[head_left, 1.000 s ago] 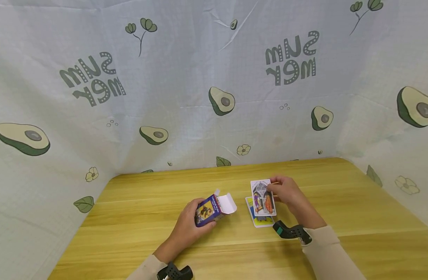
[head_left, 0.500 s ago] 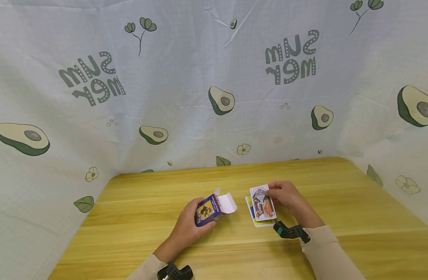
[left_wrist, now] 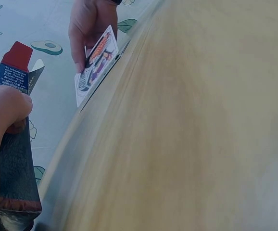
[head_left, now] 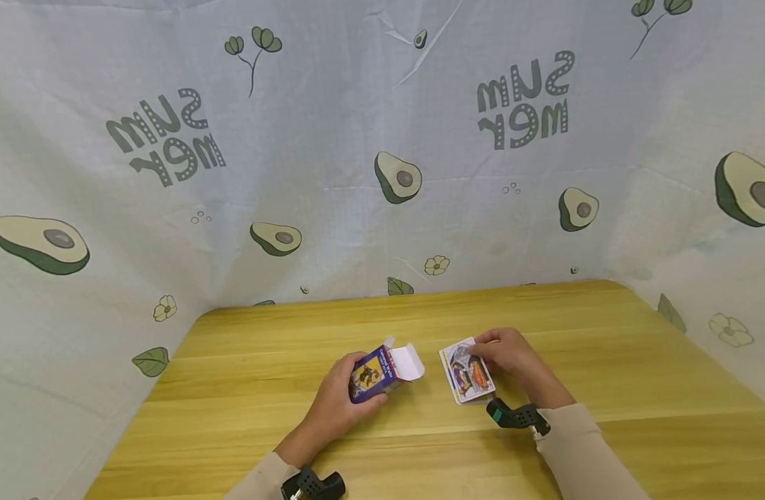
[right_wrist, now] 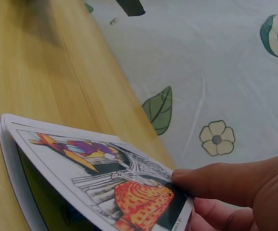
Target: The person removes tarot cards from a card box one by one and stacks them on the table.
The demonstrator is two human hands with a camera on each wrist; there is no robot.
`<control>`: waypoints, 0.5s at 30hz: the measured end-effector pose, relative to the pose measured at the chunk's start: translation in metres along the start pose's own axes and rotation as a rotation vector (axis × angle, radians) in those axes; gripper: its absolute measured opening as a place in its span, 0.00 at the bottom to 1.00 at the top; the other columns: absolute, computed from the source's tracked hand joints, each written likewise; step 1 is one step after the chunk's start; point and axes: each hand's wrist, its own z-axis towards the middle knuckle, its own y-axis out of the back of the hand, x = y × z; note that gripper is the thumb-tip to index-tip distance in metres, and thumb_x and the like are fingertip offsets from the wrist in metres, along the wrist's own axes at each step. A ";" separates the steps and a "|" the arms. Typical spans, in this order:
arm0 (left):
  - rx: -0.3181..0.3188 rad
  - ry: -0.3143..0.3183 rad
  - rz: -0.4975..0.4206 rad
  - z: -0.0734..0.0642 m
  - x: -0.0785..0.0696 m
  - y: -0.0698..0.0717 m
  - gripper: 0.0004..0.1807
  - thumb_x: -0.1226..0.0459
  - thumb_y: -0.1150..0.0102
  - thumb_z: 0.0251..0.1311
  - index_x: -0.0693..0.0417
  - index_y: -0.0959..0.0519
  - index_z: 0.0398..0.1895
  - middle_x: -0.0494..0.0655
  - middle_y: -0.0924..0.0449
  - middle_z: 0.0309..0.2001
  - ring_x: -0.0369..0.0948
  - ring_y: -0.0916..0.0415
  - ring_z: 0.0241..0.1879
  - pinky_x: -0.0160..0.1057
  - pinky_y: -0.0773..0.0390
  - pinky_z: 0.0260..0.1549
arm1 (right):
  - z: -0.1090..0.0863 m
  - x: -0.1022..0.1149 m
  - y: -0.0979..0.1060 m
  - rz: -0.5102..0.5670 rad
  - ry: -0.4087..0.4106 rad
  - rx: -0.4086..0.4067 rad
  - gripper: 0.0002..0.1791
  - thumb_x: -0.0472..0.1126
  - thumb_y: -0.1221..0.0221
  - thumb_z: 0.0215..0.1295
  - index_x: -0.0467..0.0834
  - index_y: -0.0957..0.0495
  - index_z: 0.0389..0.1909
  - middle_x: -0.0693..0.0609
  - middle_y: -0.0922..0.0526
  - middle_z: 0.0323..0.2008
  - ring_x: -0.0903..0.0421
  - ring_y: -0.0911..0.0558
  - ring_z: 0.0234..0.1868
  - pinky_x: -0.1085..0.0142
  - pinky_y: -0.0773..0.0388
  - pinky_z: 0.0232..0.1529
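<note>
- Box [head_left: 369, 377], blue with a yellow picture panel, sits inside the left grip [head_left: 341, 401], which is clasped round it, thumb [left_wrist: 8, 108] across the side with small print
- White flap [head_left: 407, 362] stands open at the box's end, pointing away from the left grip toward the right one; a red flap [left_wrist: 18, 54] sticks up beyond the left thumb
- Right grip [head_left: 506, 354], well to the right of the box, pinches a picture card [head_left: 471, 375] near its upper right corner, thumb [right_wrist: 216, 182] on the printed face, fingers underneath
- That card reaches left of the right grip and back toward the wearer, tilted over a second card [right_wrist: 35, 204], a gap showing between them; whether this grip also holds the lower one, I cannot tell
- Wooden bench [head_left: 282, 354] spreads below both grips
- Pale cloth [head_left: 332, 104] with avocados and mirrored lettering hangs beyond them
- Behind each grip, a black wrist camera [head_left: 516, 414] sits by a beige sleeve [head_left: 585, 448]
</note>
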 end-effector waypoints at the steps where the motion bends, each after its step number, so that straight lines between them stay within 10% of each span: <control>1: -0.002 -0.002 0.003 0.000 0.000 0.000 0.40 0.46 0.31 0.51 0.54 0.33 0.63 0.44 0.27 0.54 0.39 0.29 0.46 0.39 0.25 0.43 | 0.000 0.000 -0.001 -0.005 -0.001 -0.004 0.17 0.38 0.37 0.61 0.29 0.24 0.44 0.43 0.21 0.33 0.55 0.25 0.29 0.67 0.25 0.29; 15: -0.004 -0.003 0.012 0.000 0.001 -0.001 0.40 0.46 0.31 0.51 0.53 0.33 0.63 0.43 0.27 0.53 0.38 0.29 0.46 0.39 0.25 0.43 | -0.001 -0.001 -0.006 -0.040 -0.012 -0.032 0.16 0.39 0.36 0.61 0.30 0.24 0.41 0.42 0.23 0.34 0.54 0.25 0.29 0.68 0.25 0.28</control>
